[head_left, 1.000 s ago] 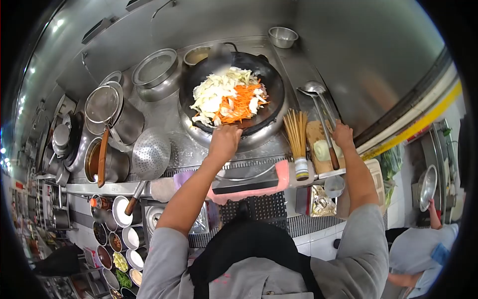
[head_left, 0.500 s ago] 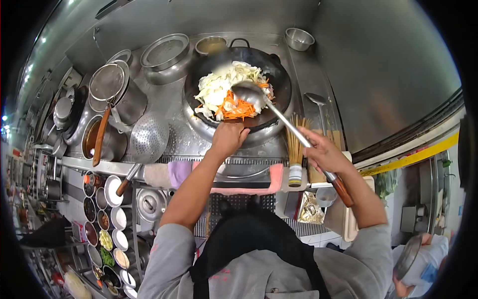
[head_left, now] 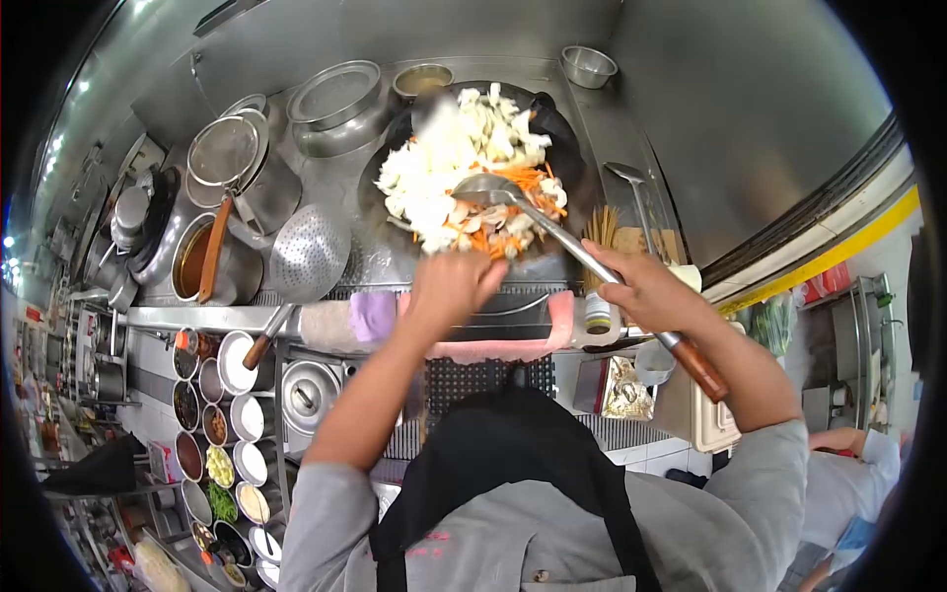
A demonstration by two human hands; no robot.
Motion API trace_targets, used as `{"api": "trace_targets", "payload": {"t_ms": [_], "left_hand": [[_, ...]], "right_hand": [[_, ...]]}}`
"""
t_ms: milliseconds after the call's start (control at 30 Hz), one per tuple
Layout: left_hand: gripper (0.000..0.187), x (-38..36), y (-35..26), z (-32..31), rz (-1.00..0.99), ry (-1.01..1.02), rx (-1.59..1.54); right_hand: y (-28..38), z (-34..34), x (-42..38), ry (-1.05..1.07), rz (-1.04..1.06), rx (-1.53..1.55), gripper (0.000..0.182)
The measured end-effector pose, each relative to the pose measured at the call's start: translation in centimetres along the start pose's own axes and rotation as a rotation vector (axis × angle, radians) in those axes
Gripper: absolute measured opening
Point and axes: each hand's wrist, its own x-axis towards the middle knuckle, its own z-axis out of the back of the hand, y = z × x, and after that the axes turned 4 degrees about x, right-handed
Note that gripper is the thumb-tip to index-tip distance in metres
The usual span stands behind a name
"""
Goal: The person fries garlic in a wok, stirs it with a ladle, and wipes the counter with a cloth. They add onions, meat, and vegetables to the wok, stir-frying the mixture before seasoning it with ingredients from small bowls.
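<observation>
A black wok [head_left: 567,148] holds pale chopped cabbage [head_left: 434,168], orange carrot strips [head_left: 528,178] and brownish pieces. My left hand [head_left: 456,288] is closed at the wok's near edge; the part of the rim it grips is hidden beneath it. In my right hand [head_left: 641,288] is the long metal handle of a ladle [head_left: 485,189], whose wooden end [head_left: 695,365] reaches back past my wrist. The ladle's bowl rests among the food near the middle of the wok.
Left of the wok lie a perforated skimmer [head_left: 311,254], a strainer [head_left: 222,151] and a lidded pot [head_left: 335,96]. Seasoning bowls [head_left: 237,362] line the lower left. Bamboo sticks [head_left: 602,227] and a spatula [head_left: 636,187] sit right. Another person [head_left: 853,483] is at lower right.
The wok has tipped and come nearer to me, and the food has spread and risen. My left hand has moved down with it. My right hand and the ladle have shifted slightly right and down.
</observation>
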Motion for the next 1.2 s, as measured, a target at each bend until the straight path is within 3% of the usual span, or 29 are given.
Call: {"api": "trace_targets", "payload": {"t_ms": [33,67,167,300,367,400,467,533,667,767,800,833,900,933,1000,1067,1167,1200], "left_hand": [[0.034,2.0,0.4,1.1,-0.011,0.013,-0.001],[0.034,2.4,1.4,-0.7,-0.032,-0.043,-0.007],[0.032,-0.2,1.3,-4.8,-0.062,-0.098,0.034],[0.03,-6.3,-2.1,-2.9,-0.118,-0.056,-0.041],[0.031,-4.1,-1.6,-1.1,-0.161,-0.134,0.035],[0.032,-2.2,-1.1,0.4,-0.089,-0.022,0.025],[0.034,1.4,1.0,-0.2,-0.036,-0.033,0.006],[0.034,1.5,1.5,-1.9,-0.021,-0.047,0.007],[0.031,-4.4,-1.0,-3.2,-0.082,-0.048,-0.01],[0.034,-3.3,-1.7,-0.1,-0.125,-0.061,0.018],[0.034,-1.5,-1.5,0.5,-0.057,-0.008,-0.01],[0.035,1.0,-0.7,1.0,0.005,0.032,-0.027],[0.035,2.1,1.2,-1.8,0.004,-0.004,-0.018],[0.034,1.7,1.1,-3.3,0.017,-0.025,-0.026],[0.033,0.1,1.0,-6.3,-0.029,-0.101,-0.067],[0.034,-4.0,-1.3,-5.5,-0.068,-0.11,-0.086],[0.035,-2.3,-1.7,-3.3,-0.071,-0.11,-0.069],[0.035,-1.0,-0.9,-3.0,-0.07,-0.115,-0.045]], "right_hand": [[2.8,1.2,-0.8,0.059,-0.033,0.028,0.064],[5.7,1.9,-0.7,0.182,-0.245,0.105,0.064],[-1.6,-2.3,4.3,-0.085,0.134,-0.196,0.064],[-2.0,-2.4,3.9,-0.191,0.173,-0.167,0.061],[1.9,-0.6,0.9,-0.084,0.048,-0.125,0.06],[3.5,-0.1,-0.2,-0.028,-0.01,-0.105,0.06],[4.0,-0.4,0.3,-0.007,0.058,-0.165,0.06],[0.8,-1.8,2.8,-0.075,0.156,-0.266,0.061],[-1.2,-2.6,4.1,-0.174,0.114,-0.221,0.062],[1.6,-0.6,-0.3,-0.058,0.041,-0.14,0.063],[-0.1,-0.8,-0.5,-0.091,0.239,-0.16,0.065],[0.7,-0.6,-0.1,-0.029,0.213,-0.163,0.065],[3.1,0.2,0.9,0.084,0.163,-0.173,0.064],[1.9,-0.9,3.1,-0.008,0.247,-0.226,0.062],[1.1,-1.8,5.3,-0.066,0.158,-0.269,0.056],[-0.9,-2.7,6.8,-0.133,0.144,-0.259,0.059],[-3.8,-2.6,4.2,-0.301,0.357,-0.203,0.066],[-2.8,-1.7,2.6,-0.216,0.23,-0.072,0.066]]}}
